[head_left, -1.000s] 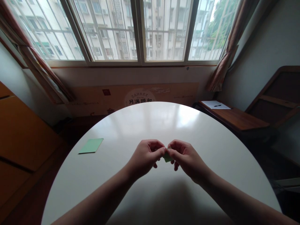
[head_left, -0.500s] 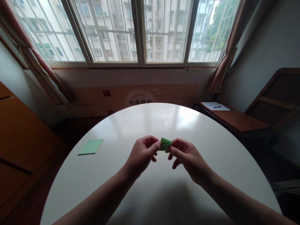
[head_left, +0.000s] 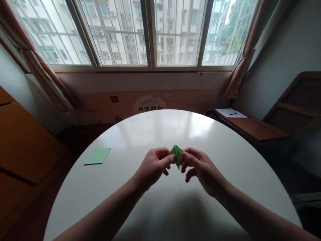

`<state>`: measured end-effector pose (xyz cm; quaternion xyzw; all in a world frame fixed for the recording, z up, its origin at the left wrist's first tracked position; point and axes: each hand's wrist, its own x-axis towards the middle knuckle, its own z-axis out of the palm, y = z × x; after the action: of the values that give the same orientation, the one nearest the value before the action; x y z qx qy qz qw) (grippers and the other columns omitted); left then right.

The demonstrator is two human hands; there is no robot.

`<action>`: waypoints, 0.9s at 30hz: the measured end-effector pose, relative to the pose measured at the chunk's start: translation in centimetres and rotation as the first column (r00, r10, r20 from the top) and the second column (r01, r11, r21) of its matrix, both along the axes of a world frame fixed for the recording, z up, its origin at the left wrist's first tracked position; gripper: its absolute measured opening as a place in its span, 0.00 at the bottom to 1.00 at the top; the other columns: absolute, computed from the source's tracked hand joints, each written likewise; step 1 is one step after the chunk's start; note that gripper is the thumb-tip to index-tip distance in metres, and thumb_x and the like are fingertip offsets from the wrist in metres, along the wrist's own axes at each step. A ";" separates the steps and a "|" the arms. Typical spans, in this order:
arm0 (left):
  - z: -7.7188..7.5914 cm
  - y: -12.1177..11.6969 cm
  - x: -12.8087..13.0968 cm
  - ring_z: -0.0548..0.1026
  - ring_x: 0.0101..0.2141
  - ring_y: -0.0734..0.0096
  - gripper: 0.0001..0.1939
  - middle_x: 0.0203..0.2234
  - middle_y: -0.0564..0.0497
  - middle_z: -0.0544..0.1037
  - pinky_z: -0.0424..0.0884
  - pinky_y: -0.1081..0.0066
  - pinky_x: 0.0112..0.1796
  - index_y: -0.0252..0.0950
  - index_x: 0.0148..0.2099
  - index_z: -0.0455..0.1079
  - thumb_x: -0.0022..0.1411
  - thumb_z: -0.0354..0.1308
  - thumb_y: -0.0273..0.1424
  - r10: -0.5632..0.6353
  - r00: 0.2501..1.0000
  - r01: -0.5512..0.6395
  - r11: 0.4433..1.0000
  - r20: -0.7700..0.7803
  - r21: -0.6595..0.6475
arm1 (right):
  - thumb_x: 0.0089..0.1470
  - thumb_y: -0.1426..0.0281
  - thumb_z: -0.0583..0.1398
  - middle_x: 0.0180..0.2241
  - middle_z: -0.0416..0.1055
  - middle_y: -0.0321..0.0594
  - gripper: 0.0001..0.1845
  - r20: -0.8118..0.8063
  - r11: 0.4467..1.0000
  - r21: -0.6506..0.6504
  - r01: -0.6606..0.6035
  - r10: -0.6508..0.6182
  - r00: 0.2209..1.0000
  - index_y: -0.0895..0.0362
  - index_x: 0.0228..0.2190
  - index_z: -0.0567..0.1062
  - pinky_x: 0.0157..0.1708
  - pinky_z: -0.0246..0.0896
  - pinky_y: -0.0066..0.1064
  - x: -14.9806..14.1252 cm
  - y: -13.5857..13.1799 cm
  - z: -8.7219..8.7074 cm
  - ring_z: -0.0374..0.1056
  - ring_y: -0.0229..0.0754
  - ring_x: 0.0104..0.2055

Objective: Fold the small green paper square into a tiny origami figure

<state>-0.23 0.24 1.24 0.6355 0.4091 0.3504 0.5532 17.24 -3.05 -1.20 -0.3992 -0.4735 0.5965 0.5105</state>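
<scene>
Newly turned, folded green paper [head_left: 179, 157] showed peak up, sharp tip down, between both hands above white table [head_left: 140, 134]; moment before, it lay sideways, narrowing toward right hand [head_left: 199, 164]. Left hand [head_left: 155, 164] pinched left side, thumb across front face; right thumb and finger pinched right edge, lower fingers curled clear. Pale green square [head_left: 97, 156] lay unmoved, well apart, near table's left edge.

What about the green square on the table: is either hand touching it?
No: the square lies on the table, apart from the left hand and right hand, which both hold the folded paper.
</scene>
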 end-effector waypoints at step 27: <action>-0.4 0.4 -0.3 0.70 0.22 0.74 0.12 0.22 0.50 0.75 0.67 0.77 0.19 0.31 0.32 0.75 0.57 0.63 0.37 -0.020 0.998 0.023 0.998 -0.059 0.061 | 0.53 0.57 0.66 0.26 0.74 0.37 0.18 0.058 1.000 0.013 -0.016 0.015 0.998 0.57 0.30 0.70 0.16 0.66 0.27 -0.2 -0.1 -0.2 0.73 0.41 0.22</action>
<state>-0.49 0.60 0.88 0.6664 0.4071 0.3383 0.5251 17.09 -3.12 -1.42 -0.4094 -0.4951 0.5853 0.4946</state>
